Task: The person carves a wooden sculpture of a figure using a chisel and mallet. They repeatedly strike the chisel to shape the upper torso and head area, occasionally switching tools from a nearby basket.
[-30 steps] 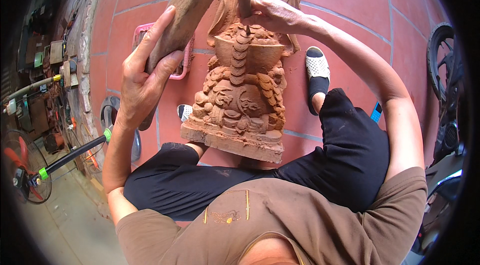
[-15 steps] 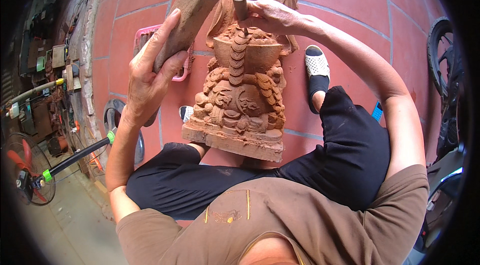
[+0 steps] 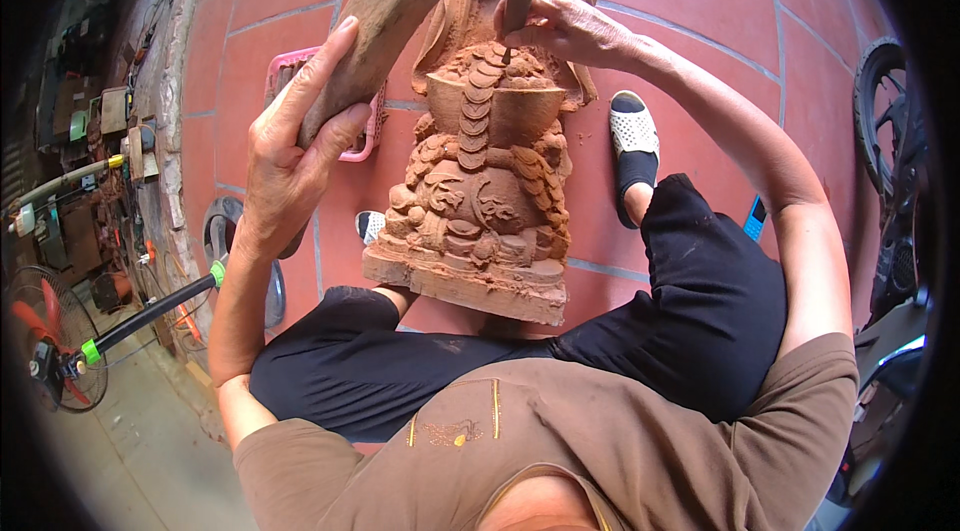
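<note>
A reddish-brown wood carving lies between my legs, with a string of overlapping coins, a bowl and rounded figures cut into it. My left hand is closed around a thick wooden mallet, which slants up over the carving's left side and leaves the top of the picture. Pinched in my right hand is a chisel with a round handle, held nearly upright. Its thin tip meets the carving beside the top of the coin string, among loose wood chips.
A pink plastic basket stands left of the carving on red floor tiles. At the far left are a fan and cluttered tools. A blue phone-like object lies by my right knee, and a motorbike wheel is at the right edge.
The chisel has shifted right, from the end of the coin string to its right side, together with my right hand. My left hand and the mallet have moved only slightly.
</note>
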A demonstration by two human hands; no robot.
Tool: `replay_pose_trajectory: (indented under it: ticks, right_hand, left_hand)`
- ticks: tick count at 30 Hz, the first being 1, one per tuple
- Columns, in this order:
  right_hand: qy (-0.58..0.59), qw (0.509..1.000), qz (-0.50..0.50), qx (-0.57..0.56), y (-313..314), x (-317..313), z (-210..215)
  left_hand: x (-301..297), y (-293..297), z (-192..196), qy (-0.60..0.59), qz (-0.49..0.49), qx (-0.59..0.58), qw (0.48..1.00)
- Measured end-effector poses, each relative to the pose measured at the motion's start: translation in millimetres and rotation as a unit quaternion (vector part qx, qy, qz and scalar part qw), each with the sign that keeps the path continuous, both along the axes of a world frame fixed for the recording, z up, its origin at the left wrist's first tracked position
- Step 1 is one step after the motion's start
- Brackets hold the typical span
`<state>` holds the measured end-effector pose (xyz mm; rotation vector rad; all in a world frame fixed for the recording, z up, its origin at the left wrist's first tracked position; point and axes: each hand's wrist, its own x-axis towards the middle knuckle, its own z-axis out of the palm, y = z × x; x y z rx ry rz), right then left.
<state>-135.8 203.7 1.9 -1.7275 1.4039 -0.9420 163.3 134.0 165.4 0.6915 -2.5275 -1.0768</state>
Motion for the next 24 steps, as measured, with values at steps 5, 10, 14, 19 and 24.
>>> replay_pose_trajectory:
  ticks: [5,10,14,19,24]
  right_hand:
    - [0.043,0.999,0.015,0.005,-6,8,-3]
    - [0.013,0.998,0.038,-0.053,-8,11,-8]
    - [0.063,0.995,0.008,-0.079,-5,11,-11]
    - [0.008,0.997,0.033,-0.071,-4,13,-4]
    - [0.060,0.998,0.005,0.017,-3,8,-3]
  left_hand:
    - [-6,1,3,0.029,-0.038,-0.065,0.997]
    - [-8,8,-3,0.052,-0.040,-0.073,0.995]
    - [-10,5,-10,-0.061,-0.091,-0.140,0.984]
    - [-14,5,-6,0.006,-0.084,-0.162,0.983]
    - [-11,2,-8,-0.069,-0.103,-0.118,0.985]
